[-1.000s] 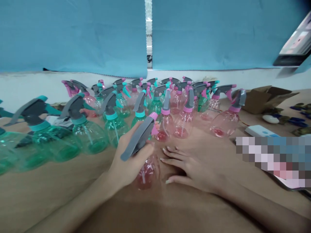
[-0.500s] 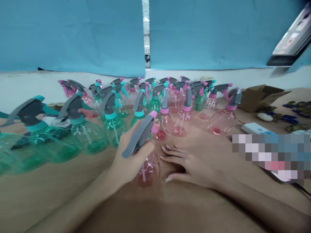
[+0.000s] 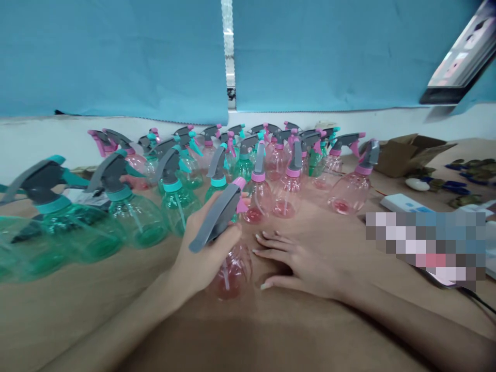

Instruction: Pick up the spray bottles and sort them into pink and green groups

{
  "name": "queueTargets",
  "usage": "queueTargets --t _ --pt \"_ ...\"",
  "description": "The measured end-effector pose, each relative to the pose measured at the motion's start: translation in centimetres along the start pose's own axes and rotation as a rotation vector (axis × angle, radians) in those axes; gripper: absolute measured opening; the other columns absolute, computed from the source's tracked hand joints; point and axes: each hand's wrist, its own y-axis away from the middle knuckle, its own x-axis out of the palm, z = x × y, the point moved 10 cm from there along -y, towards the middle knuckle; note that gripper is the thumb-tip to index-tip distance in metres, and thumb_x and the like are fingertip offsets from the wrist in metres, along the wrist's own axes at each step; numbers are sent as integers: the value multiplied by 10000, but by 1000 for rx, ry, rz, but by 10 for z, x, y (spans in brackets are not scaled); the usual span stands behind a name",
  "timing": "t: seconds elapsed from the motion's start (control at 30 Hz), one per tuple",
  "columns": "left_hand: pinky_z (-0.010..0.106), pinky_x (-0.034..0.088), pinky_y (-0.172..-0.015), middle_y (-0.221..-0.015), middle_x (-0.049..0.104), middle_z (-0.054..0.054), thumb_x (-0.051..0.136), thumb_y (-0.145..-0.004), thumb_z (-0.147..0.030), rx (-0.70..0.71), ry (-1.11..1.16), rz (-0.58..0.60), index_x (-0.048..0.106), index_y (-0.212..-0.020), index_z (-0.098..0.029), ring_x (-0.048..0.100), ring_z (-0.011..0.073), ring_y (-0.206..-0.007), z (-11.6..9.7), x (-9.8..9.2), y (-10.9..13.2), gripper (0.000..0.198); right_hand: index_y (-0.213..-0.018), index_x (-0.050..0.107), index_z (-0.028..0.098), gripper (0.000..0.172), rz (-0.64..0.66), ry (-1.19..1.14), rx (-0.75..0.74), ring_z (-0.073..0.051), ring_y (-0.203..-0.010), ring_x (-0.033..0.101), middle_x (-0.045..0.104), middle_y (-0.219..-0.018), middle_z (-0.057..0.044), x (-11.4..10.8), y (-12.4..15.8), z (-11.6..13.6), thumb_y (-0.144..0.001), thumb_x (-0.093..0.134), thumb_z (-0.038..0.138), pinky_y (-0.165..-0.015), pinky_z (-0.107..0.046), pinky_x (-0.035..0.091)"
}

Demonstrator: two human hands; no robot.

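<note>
My left hand (image 3: 205,248) is closed around the neck of a clear pink spray bottle (image 3: 231,276) with a grey and pink trigger head. The bottle stands on the brown table, its nozzle pointing away to the upper right. Just right of it, my right hand (image 3: 296,261) rests on the table with fingers spread and nothing in it. Close beyond my hands stand a pink spray bottle (image 3: 284,196) and another pink one (image 3: 256,199). To the left is a row of green spray bottles with teal collars, among them a green bottle (image 3: 137,219).
More pink and green spray bottles crowd the back by the wall. At right are a tilted pink bottle (image 3: 351,191), an open cardboard box (image 3: 406,155), a white box (image 3: 405,203), a white egg-shaped object (image 3: 417,184) and a blurred-out device with a cable. Blue sheeting (image 3: 116,57) covers the wall.
The whole view has shifted slightly, so everything sits a little further left. My left hand keeps its hold on the pink spray bottle, and my right hand still lies spread on the table.
</note>
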Motion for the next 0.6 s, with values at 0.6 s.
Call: queueTargets --t 0.6 --pt "273 436 -541 -671 560 -31 509 -720 -272 -100 -20 -1 549 -817 -252 528 158 -582 8 11 -1 107 -1394 396 212 710 27 -34 4 -246 -1387 237 323 -1483 -67 1 5 0 -836 467 644 -1139 -462 184"
